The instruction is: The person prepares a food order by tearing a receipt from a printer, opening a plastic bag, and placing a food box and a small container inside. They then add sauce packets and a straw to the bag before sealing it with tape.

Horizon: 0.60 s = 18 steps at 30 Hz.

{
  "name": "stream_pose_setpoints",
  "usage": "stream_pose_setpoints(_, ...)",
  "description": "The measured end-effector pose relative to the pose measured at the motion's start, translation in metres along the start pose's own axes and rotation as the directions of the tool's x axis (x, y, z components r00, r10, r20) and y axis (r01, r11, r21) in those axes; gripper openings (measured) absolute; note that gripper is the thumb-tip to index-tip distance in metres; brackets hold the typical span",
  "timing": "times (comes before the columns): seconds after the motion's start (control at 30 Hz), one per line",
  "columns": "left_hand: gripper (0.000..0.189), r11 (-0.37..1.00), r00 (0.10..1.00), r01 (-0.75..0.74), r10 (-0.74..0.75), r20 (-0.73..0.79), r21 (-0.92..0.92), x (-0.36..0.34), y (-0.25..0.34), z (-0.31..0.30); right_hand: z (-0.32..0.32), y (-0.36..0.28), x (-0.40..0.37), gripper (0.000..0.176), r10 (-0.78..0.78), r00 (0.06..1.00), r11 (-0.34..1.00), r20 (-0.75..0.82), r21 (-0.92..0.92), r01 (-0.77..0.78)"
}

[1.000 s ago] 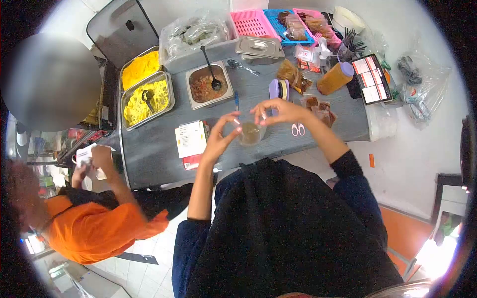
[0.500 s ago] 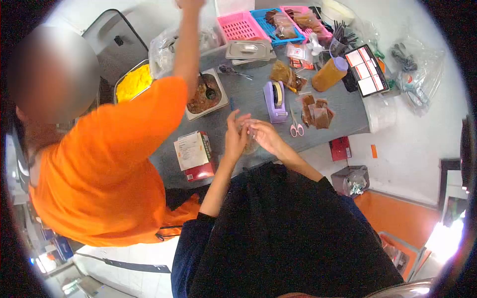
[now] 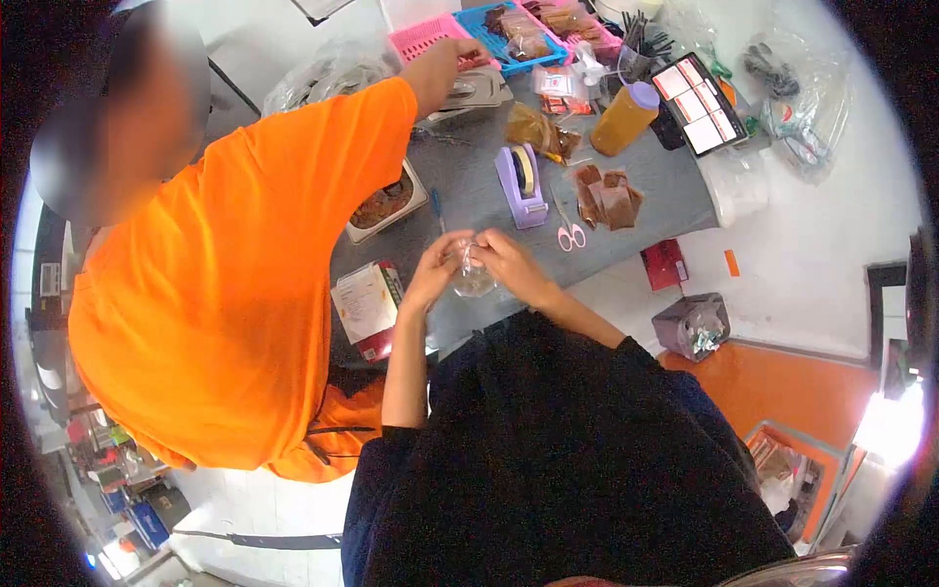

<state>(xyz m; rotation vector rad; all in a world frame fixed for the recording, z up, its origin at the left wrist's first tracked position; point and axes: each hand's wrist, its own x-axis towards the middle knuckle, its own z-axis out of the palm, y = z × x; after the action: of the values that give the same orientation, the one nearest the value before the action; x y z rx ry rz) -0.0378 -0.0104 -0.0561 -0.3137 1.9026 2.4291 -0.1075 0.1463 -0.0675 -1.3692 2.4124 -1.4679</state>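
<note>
Over the near edge of the grey table (image 3: 626,240), my left hand (image 3: 435,269) and my right hand (image 3: 511,264) are close together, fingers pinched on the top of a small clear plastic bag (image 3: 473,280). The bag hangs between them; its contents are too small to tell. Just beyond stands a purple tape dispenser (image 3: 523,191), with pink-handled scissors (image 3: 571,236) and flat brown packets (image 3: 608,199) to its right.
At left, a person in orange (image 3: 225,293) reaches across the table towards the pink basket (image 3: 427,39). A metal food pan (image 3: 391,207) and papers (image 3: 364,303) lie nearer. A bottle (image 3: 624,119) and tablet (image 3: 696,106) stand at back right.
The co-worker has leaned in, and the arm now covers part of the food pan. My hands have come to grip the bag's top, which shows more clearly. The view has shifted.
</note>
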Motion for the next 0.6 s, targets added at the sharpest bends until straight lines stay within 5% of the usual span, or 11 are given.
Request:
stream_pose_setpoints(0.07, 0.029, 0.994, 0.999, -0.038, 0.037, 0.014, 0.106, -0.002, -0.003, -0.008, -0.017, -0.009, 0.005, 0.020, -0.323, 0.946, 0.916, -0.007, -0.252, 0.311)
stream_pose_setpoints(0.17, 0.019, 0.942, 0.982, -0.085, 0.136, -0.135, 0.326, -0.004, 0.000, -0.016, -0.019, -0.010, 0.003, 0.023, -0.396, 0.918, 0.885, -0.023, -0.277, 0.374)
stream_pose_setpoints(0.23, 0.018, 0.888, 0.930, -0.078, 0.229, -0.289, 0.453, -0.005, -0.002, -0.027, -0.020, 0.001, -0.028, 0.018, -0.341, 0.940, 0.921, 0.002, -0.203, 0.334)
stream_pose_setpoints(0.4, 0.025, 0.695, 0.927, -0.080, 0.315, -0.202, 0.715, -0.004, -0.031, -0.045, -0.012, 0.017, -0.062, 0.013, -0.236, 0.972, 0.969, -0.009, -0.082, 0.234)
stream_pose_setpoints(0.5, 0.022, 0.818, 0.950, -0.062, 0.223, -0.217, 0.571, 0.004, -0.050, -0.061, -0.009, 0.021, -0.057, 0.023, -0.218, 0.976, 0.976, 0.028, -0.018, 0.218)
stream_pose_setpoints(0.53, 0.029, 0.573, 0.941, -0.098, 0.321, -0.112, 0.814, 0.002, -0.037, -0.060, -0.014, 0.013, -0.056, 0.027, -0.156, 0.987, 0.987, 0.039, -0.038, 0.158)
stream_pose_setpoints(0.6, 0.047, 0.287, 0.917, -0.016, 0.386, -0.100, 0.958, -0.012, -0.013, -0.038, -0.031, -0.006, -0.061, 0.035, -0.057, 0.998, 0.998, 0.040, -0.036, 0.059)
